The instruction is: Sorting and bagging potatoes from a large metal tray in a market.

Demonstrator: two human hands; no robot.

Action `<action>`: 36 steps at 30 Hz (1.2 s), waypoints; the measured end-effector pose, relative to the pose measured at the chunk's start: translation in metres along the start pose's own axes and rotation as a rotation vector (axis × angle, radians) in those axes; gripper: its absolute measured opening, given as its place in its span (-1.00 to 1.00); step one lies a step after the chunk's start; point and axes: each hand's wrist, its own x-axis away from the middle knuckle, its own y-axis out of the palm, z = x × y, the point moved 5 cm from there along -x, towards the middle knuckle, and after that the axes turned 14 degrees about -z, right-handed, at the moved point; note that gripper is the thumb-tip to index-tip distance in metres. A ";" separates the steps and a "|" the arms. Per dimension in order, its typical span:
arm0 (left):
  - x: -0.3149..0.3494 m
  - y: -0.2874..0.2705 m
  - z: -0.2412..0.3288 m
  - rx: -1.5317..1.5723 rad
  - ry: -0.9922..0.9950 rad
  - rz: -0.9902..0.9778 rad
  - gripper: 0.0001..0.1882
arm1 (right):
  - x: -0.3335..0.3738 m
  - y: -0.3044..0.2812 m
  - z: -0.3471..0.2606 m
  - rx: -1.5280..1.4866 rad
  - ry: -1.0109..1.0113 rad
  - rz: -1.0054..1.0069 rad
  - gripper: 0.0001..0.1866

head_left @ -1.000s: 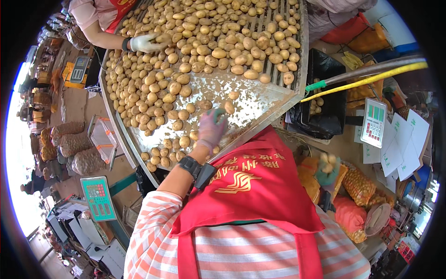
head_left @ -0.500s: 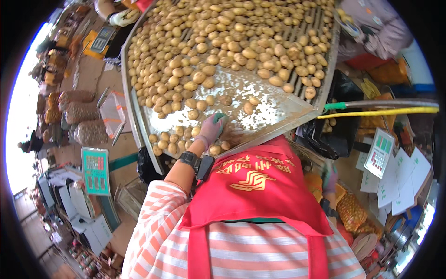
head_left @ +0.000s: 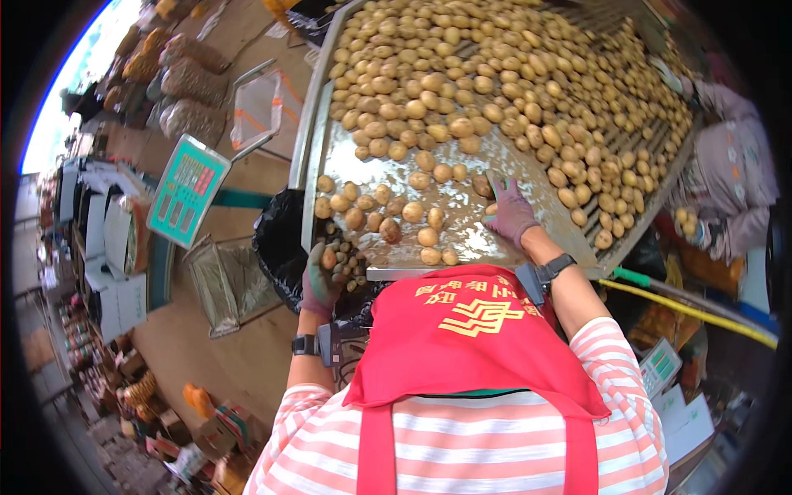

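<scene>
My left hand [head_left: 318, 285], in a purple and green glove, is beside the tray's left front corner, over an open black bag [head_left: 276, 239] with small potatoes in it. A potato [head_left: 328, 258] sits between its thumb and fingers. On the metal tray [head_left: 528, 186], my right hand [head_left: 511, 210], gloved alike, curls around a potato [head_left: 492, 209] that is partly hidden. Touching its fingertips is a darker brown potato [head_left: 481, 185]. Several loose potatoes [head_left: 412, 212] lie on the wet metal left of this hand.
A large heap of potatoes [head_left: 462, 74] covers the slatted far part. Another person's gloved hand [head_left: 670, 78] is at the heap's right edge. Green scales [head_left: 188, 190] stand at left, near a metal-framed trolley [head_left: 260, 107]. A yellow pole [head_left: 693, 309] juts out at right.
The view has swung left. My left hand has gone from the tray to the black bag. My right hand has risen from beside my body onto the tray.
</scene>
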 end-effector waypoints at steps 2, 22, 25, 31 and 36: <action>0.024 -0.048 -0.002 0.172 0.065 0.156 -0.71 | -0.005 -0.003 -0.027 0.004 -0.069 -0.050 -0.02; 0.067 -0.177 0.170 0.068 0.654 0.669 -0.70 | 0.016 0.025 -0.021 -0.738 -0.268 0.004 -0.28; -0.016 -0.070 0.106 -0.423 0.400 0.083 -0.66 | 0.014 0.046 -0.018 -0.653 -0.352 0.104 -0.30; -0.104 0.106 -0.020 -1.462 0.466 -0.171 -0.65 | 0.012 0.069 -0.002 -0.973 -0.236 0.021 -0.44; -0.135 0.171 -0.086 -2.253 0.387 -0.481 -0.48 | 0.015 0.057 0.002 -1.095 -0.171 0.018 -0.53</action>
